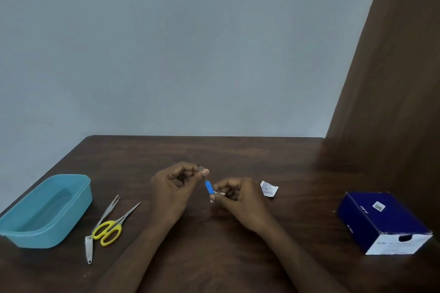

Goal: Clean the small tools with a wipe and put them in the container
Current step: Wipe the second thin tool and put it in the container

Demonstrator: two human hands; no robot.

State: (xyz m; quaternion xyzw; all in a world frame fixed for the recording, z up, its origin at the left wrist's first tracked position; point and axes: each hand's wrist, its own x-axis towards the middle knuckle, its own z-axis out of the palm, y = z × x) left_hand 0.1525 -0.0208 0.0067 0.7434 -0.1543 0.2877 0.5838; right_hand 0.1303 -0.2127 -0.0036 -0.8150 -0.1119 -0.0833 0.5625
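Over the middle of the dark wooden table (pixel 238 154) a person holds a small blue-handled tool (pixel 209 187) between both hands, lifted a little above the tabletop. Its long axis runs on a slant: the grey metal tip points up and away toward the wall, leaning slightly left, and the blue handle comes down toward the person. The left hand (pixel 175 185) pinches the metal end between thumb and curled fingers. The right hand (pixel 234 195) has its fingers curled round the lower end of the handle, with a bit of white wipe (pixel 215 194) pressed against it.

Just right of the tool lies a torn white sachet (pixel 269 188). Well to the tool's left stands the open teal container (pixel 45 210). Between container and tool lie tweezers (pixel 108 210), yellow-handled scissors (pixel 114 227) and a nail clipper (pixel 88 248), close together. Far to the tool's right sits a blue and white box (pixel 383 221).
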